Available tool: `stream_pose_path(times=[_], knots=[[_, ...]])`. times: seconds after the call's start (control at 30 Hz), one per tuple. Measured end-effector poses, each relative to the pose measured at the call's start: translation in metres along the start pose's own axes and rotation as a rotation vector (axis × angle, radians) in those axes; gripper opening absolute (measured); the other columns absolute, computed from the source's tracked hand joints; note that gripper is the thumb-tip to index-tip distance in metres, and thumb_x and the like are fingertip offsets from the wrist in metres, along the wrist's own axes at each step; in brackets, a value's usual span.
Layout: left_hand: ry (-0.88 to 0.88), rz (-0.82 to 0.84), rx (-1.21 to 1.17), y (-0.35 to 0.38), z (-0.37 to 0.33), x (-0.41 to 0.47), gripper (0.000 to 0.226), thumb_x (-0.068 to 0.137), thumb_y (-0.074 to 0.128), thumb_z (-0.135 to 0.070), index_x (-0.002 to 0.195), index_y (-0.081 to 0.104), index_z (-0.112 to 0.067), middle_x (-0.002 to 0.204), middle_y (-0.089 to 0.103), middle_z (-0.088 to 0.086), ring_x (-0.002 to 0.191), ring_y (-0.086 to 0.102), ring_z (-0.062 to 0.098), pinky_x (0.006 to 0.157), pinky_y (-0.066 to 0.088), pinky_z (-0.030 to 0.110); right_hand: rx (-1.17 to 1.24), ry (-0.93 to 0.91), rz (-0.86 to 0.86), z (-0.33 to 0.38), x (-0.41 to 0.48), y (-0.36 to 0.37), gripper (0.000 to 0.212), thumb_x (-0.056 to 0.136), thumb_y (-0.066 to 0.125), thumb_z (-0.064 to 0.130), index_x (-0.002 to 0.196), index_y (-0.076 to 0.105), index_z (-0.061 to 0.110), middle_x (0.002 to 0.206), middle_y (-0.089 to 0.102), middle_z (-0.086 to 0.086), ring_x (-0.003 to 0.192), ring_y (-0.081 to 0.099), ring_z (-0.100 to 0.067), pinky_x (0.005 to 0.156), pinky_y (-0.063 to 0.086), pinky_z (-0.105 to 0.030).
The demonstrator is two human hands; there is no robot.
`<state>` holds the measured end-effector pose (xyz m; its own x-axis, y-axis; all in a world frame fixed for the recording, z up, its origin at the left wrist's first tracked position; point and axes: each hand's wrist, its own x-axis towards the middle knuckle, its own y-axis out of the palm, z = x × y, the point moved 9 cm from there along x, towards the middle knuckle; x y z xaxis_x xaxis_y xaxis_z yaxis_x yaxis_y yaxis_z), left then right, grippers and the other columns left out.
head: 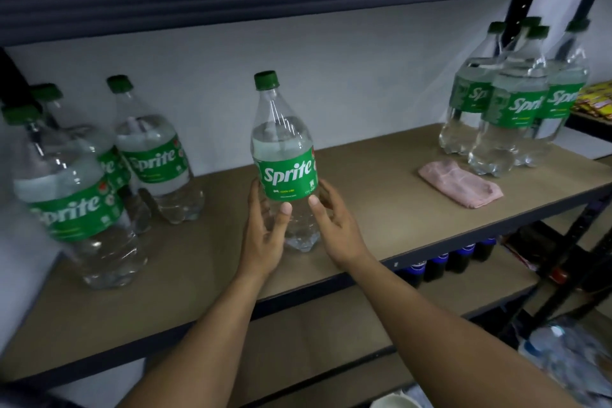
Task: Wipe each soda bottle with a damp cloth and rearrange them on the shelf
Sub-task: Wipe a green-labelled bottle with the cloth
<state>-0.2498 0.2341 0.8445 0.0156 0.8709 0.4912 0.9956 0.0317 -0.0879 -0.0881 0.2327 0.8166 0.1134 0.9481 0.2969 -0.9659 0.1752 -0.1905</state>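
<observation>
A person stood at a shelf (364, 172) of brown board on a dark metal frame. In the middle of the board, close to its front edge, the middle bottle (284, 156) stood upright. It held clear soda, its green cap was on, and its green label faced the camera.

Both hands were on its lower half. The left hand (265, 235) gripped it from the left, with the thumb laid across the clear plastic just under the label and the fingers wrapped round the far side. The right hand (334, 225) held it from the right, thumb tip pressed just below the label's edge and fingers curled against the bottle's flank (how far they reached round the back could not be seen).

Well apart to the left, a cluster of bottles (152, 156) of the same kind stood loosely together. The nearest bottle (73, 202) was large and blurred at the edge of the view.

At the right end, a pack of bottles (510, 103) stood bunched tightly together near the back wall, with clear film showing around their necks. A pink cloth (460, 184) lay folded flat on the board just beside the pack, with neither hand on it.

On the shelf below stood a row of dark bottles (447, 262) with blue labels. Bright snack packets (596, 99) showed on the neighbouring rack at far right.
</observation>
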Motion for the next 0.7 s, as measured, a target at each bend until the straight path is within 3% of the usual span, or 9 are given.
stream_pose_path(times=[0.1,0.2,0.27,0.33,0.37,0.5,0.57,0.63,0.7], knots=[[-0.003,-0.037,0.025,-0.035,0.004,-0.004,0.095,0.087,0.057,-0.080,0.160,0.029,-0.026,0.145,0.055,-0.024,0.129,0.058,0.000,0.100,0.048,0.016,0.023,0.008,0.046,0.002,-0.002,0.035,0.074,0.089,0.047,0.087,0.154,0.036,0.054,0.155,0.053,0.015,0.139,0.052,-0.005,0.115,0.048,-0.050],[0.003,-0.076,0.060,-0.067,0.005,-0.007,0.079,0.091,0.055,-0.075,0.156,0.031,-0.038,0.144,0.053,-0.034,0.133,0.053,-0.004,0.103,0.044,0.013,0.038,0.027,0.118,0.006,-0.002,0.070,0.065,0.088,0.049,0.088,0.147,0.034,0.068,0.154,0.053,0.017,0.137,0.052,0.000,0.115,0.047,-0.049],[-0.024,-0.101,0.077,-0.089,0.009,-0.009,0.070,0.095,0.055,-0.069,0.155,0.029,-0.045,0.150,0.050,-0.029,0.140,0.049,0.001,0.112,0.043,0.023,0.055,0.033,0.163,0.008,-0.003,0.095,0.065,0.088,0.050,0.087,0.148,0.033,0.068,0.154,0.053,0.016,0.136,0.052,0.000,0.115,0.048,-0.048],[-0.030,-0.128,0.104,-0.111,0.014,-0.011,0.068,0.100,0.054,-0.056,0.160,0.029,-0.036,0.157,0.049,-0.013,0.145,0.047,0.011,0.118,0.041,0.038,0.063,0.037,0.195,0.012,-0.004,0.117,0.067,0.091,0.053,0.081,0.153,0.033,0.062,0.154,0.054,0.014,0.138,0.052,-0.003,0.115,0.048,-0.045],[-0.030,-0.137,0.116,-0.121,0.016,-0.012,0.067,0.103,0.052,-0.049,0.162,0.028,-0.030,0.159,0.048,-0.008,0.146,0.046,0.012,0.119,0.040,0.039,0.075,0.041,0.214,0.014,-0.006,0.128,0.067,0.095,0.056,0.074,0.156,0.033,0.056,0.155,0.053,0.012,0.139,0.051,-0.004,0.115,0.048,-0.040],[-0.045,-0.197,0.174,-0.156,0.015,-0.019,0.069,0.105,0.046,-0.047,0.165,0.023,-0.023,0.165,0.038,-0.009,0.149,0.038,0.003,0.119,0.035,0.023,0.125,0.031,0.292,0.025,-0.009,0.169,0.063,0.105,0.059,0.047,0.162,0.033,0.040,0.155,0.051,0.012,0.131,0.051,0.010,0.107,0.048,-0.018],[-0.061,-0.225,0.190,-0.169,0.020,-0.023,0.069,0.106,0.044,-0.050,0.166,0.019,-0.027,0.168,0.033,-0.011,0.152,0.034,0.004,0.122,0.033,0.028,0.136,0.015,0.315,0.028,-0.009,0.185,0.060,0.106,0.059,0.041,0.162,0.035,0.036,0.154,0.052,0.014,0.131,0.050,0.015,0.110,0.047,-0.019],[-0.082,-0.254,0.201,-0.180,0.026,-0.027,0.067,0.107,0.043,-0.048,0.166,0.016,-0.031,0.169,0.031,-0.011,0.153,0.033,0.005,0.123,0.032,0.032,0.134,0.004,0.332,0.028,-0.011,0.197,0.062,0.106,0.061,0.038,0.162,0.036,0.032,0.157,0.051,0.011,0.140,0.049,0.004,0.115,0.045,-0.024],[-0.126,-0.285,0.211,-0.189,0.030,-0.030,0.067,0.106,0.042,-0.050,0.165,0.016,-0.035,0.168,0.031,-0.012,0.150,0.034,-0.002,0.122,0.032,0.028,0.138,-0.004,0.341,0.028,-0.011,0.206,0.067,0.105,0.063,0.034,0.164,0.033,0.028,0.160,0.049,0.007,0.146,0.045,-0.006,0.119,0.043,-0.031]])
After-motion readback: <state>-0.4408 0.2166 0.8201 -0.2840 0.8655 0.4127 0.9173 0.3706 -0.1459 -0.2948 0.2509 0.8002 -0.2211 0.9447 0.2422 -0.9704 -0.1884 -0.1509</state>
